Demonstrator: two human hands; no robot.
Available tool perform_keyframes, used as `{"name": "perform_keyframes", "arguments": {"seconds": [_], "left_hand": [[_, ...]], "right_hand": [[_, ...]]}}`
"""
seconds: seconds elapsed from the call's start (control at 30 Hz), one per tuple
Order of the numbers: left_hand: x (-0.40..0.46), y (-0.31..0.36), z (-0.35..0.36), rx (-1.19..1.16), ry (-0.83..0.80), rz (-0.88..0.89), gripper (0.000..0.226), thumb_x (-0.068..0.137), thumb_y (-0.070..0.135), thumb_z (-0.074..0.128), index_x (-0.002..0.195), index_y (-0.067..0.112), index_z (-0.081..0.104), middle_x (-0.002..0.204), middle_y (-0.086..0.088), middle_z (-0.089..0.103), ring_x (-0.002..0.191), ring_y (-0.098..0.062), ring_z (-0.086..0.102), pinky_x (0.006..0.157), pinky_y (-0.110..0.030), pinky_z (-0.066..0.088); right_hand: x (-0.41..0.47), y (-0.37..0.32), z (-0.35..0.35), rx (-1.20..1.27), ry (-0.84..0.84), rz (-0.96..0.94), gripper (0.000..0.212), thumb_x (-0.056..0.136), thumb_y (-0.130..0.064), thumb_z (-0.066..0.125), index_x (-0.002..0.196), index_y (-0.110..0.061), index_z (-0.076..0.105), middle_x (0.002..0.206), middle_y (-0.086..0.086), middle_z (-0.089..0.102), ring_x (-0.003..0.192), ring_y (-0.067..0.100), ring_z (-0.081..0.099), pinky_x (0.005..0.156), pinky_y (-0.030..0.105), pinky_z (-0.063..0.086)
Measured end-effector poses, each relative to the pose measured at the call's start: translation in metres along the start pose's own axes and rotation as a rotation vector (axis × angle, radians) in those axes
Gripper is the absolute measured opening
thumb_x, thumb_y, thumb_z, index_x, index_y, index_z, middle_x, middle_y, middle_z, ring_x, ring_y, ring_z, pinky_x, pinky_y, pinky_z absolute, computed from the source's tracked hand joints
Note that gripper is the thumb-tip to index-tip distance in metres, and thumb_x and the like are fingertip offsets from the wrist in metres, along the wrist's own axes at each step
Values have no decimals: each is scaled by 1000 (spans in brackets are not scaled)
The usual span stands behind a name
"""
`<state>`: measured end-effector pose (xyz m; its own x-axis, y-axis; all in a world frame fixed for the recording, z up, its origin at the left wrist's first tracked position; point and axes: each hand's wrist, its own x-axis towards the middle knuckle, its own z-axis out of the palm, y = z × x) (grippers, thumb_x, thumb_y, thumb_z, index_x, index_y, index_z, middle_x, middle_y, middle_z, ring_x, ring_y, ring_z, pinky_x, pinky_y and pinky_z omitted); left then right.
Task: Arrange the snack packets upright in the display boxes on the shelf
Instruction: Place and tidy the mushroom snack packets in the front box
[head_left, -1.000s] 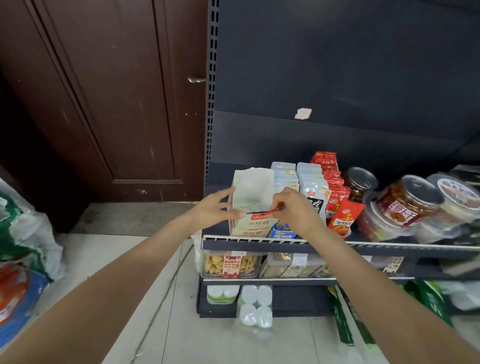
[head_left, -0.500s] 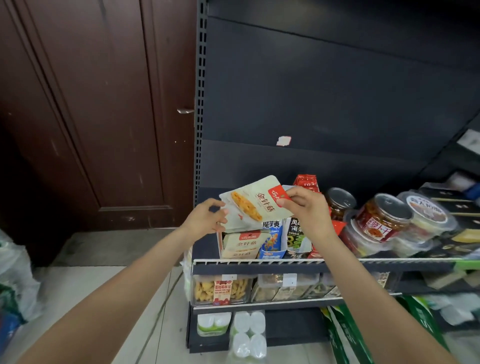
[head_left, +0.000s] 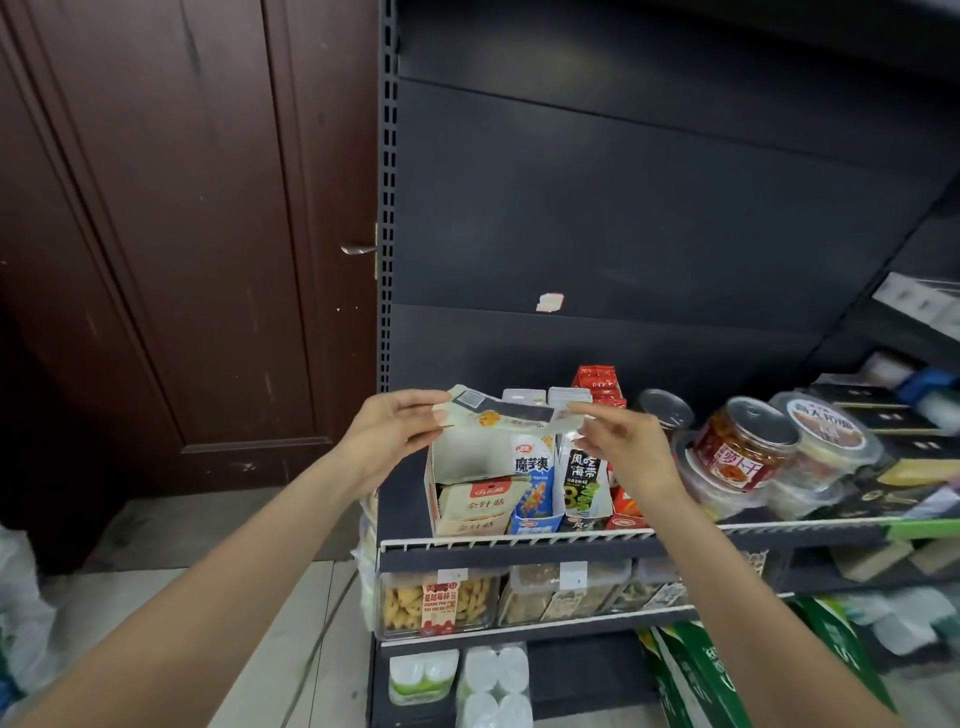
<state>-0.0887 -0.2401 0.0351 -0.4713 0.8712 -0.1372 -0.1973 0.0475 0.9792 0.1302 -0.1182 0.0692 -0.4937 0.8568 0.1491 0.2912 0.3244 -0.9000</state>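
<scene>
Both hands up at shelf height, holding one snack packet (head_left: 501, 415) between them. Left hand (head_left: 387, 428) pinches the packet's left end, thumb on top, fingers curled beneath. Right hand (head_left: 621, 441) pinches the right end with fingertips. The packet lies roughly flat, its back with a dark label facing up, held above the open top of the leftmost display box (head_left: 457, 483).

That box is cream, its front wall low; a few matching packets sit low in its front, the space behind them is white card. Just right of it stands a blue box (head_left: 535, 486) of upright packets, then a box (head_left: 584, 480) with green-and-black packets, then red packets (head_left: 597, 382) at the back.

All rest on the wire-edged shelf (head_left: 519, 543). Further right: jars (head_left: 743, 441) lying on their sides. Below, a clear tub (head_left: 436, 603) of biscuits. Brown door (head_left: 182, 208) at left.
</scene>
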Motion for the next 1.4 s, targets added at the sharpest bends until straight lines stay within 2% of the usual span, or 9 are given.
{"name": "perform_keyframes", "arguments": {"seconds": [0.13,0.3,0.43,0.57,0.7,0.8,0.93,1.13,1.4], "left_hand": [[-10,-1,-3,107,-19,103,52,82,-9,62,123,22,58,115,-5,64,96,-18,66,82,-21,54],[-18,5,-2,355,-49,306,77,80,-14,62,130,42,42,116,7,54,64,-5,61,66,-15,50],[-16,6,-3,513,-4,413,85,81,-6,66,130,55,33,115,13,53,75,-11,66,79,-24,54],[-12,4,-1,528,2,389,83,82,-5,66,134,50,32,116,16,54,80,-8,67,92,-27,49],[-6,5,-7,334,-43,210,71,80,-9,65,136,30,44,120,5,60,86,-9,68,77,-14,51],[-1,1,-10,130,-69,31,58,81,-8,64,130,21,53,116,0,64,106,-14,63,80,-21,53],[10,-9,-13,37,-111,-120,44,85,1,65,126,13,54,116,-8,66,104,-18,65,83,-23,52],[39,-27,-11,557,72,24,43,96,17,52,138,17,45,135,2,49,118,-13,51,95,-20,37],[66,-46,-23,555,-59,-46,49,93,12,55,139,23,43,132,0,54,124,-15,50,96,-20,37]], "right_hand": [[-6,-4,10,341,-48,171,28,97,-3,43,109,-15,65,110,2,68,98,14,64,69,21,53],[-11,0,10,258,-89,81,52,87,6,57,120,-34,56,82,-23,70,72,-4,65,61,13,50],[-8,4,9,253,-79,30,60,86,8,57,124,-37,53,84,-28,68,69,-5,62,65,13,51],[-5,3,6,252,-88,11,56,88,6,56,124,-37,54,74,-18,69,73,-4,64,67,11,50],[2,0,1,307,-151,-11,39,96,-1,42,116,-28,62,110,-8,68,92,3,65,70,16,53],[11,-1,-3,104,-151,-107,42,93,3,45,104,-32,65,111,-6,65,96,2,61,84,24,53],[27,4,1,-206,7,-289,25,84,-6,66,87,-30,71,113,-13,55,103,0,52,91,20,44],[54,9,16,-430,21,-342,15,86,-21,66,97,-14,74,91,-4,73,80,8,67,74,27,54],[85,27,47,-639,-195,-297,19,90,-21,61,106,-18,72,102,-1,71,91,16,65,75,36,53]]}}
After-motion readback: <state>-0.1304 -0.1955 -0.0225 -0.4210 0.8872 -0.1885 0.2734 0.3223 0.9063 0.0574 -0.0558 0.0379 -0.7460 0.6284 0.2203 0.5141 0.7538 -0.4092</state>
